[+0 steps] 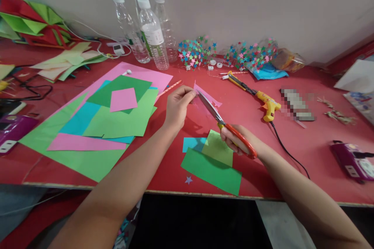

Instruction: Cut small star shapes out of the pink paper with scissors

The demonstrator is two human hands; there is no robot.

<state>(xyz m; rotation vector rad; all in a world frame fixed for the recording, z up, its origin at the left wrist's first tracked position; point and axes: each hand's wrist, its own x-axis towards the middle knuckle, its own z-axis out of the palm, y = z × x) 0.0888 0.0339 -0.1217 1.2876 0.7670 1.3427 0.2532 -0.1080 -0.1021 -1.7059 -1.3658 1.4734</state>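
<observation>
The left hand has its thumb and finger pinched close on one end of a thin pink scrap. The right hand is curled round the orange handles of the scissors, and I can't tell just how far apart the blades are. The pinch is at the very end of the scrap, I think so it stays still and the rest is free for the blades. The scissors point up and left, maybe so their tips can get to the paper without the hands bumping. The scrap starts at the left fingertips and sticks out to the right, next to the blades. Below the scissors, near the right hand, a dark green piece, a light green piece and a blue piece overlap, with a little star beside them. Left of the left hand is a big pile of colored paper. The yellow glue gun lies past the right hand, and bottles stand at the back of the red table.
</observation>
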